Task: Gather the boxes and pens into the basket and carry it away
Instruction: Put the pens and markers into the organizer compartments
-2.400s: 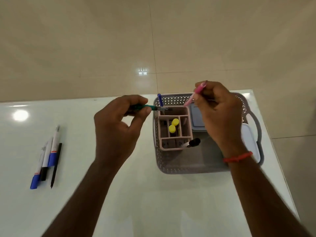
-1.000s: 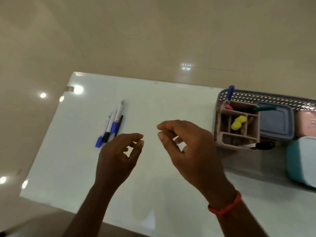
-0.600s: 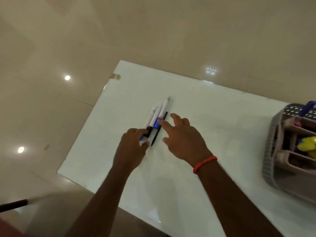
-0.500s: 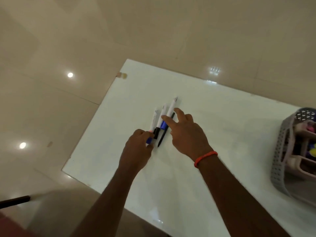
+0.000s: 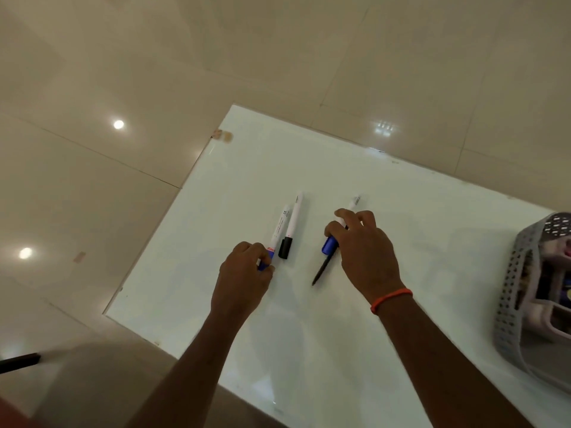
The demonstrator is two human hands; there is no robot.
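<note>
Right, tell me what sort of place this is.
Probably an indoor room in a home or office, though nothing settles which. A glossy white table stands on large polished beige floor tiles that mirror ceiling lights, and marker pens and a grey perforated basket of stationery lie on it.

Four pens on the white tabletop. Blue-capped marker (image 5: 277, 233), cap end pinched in the left hand (image 5: 244, 273). Black-capped marker (image 5: 290, 229) just beside it, lying free. Second blue-capped marker (image 5: 330, 250) and thin black pen (image 5: 321, 271) under the right hand (image 5: 366, 254). Grey perforated basket (image 5: 513, 291) at right edge, partly cropped.
</note>
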